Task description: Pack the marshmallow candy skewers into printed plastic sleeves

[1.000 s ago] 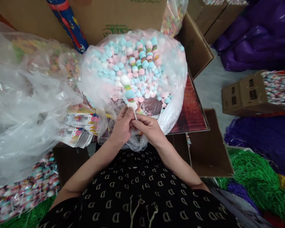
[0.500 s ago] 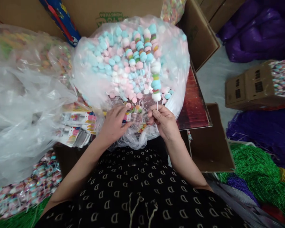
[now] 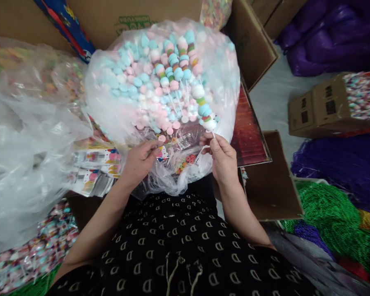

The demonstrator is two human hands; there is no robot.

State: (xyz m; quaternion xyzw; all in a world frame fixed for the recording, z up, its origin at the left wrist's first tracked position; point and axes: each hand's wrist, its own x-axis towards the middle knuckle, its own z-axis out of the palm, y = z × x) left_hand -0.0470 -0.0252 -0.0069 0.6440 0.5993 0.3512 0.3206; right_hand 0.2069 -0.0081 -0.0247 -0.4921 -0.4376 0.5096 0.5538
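My right hand [image 3: 224, 158] pinches the white stick of a candy skewer [image 3: 204, 110], threaded with white, blue and gummy pieces. The skewer stands tilted, its top leaning left. My left hand [image 3: 138, 161] has thumb and fingers closed on the printed end of a clear plastic wrapper [image 3: 185, 142], which reaches across towards the right hand. Whether the right fingers touch the wrapper is hard to tell. Beyond both hands, a large clear bag [image 3: 101, 78] is heaped with pink, blue and white marshmallows. Several finished skewers [image 3: 179, 63] lie on the heap. Ring-shaped gummies [image 3: 186, 162] show near the bag's front.
Printed wrappers [image 3: 94, 158] lie stacked left of my left hand. A big clear bag [image 3: 24, 135] bulges at far left, above wrapped candies [image 3: 40, 242]. At right stand an open carton [image 3: 271, 181], a box of wrapped candies [image 3: 314, 105] and green shredded filler [image 3: 333, 218].
My hands have moved farther apart, the left one leftward with the wrapper. The skewer in my right hand has gone from upright to tilted left. The whole view has shifted slightly.
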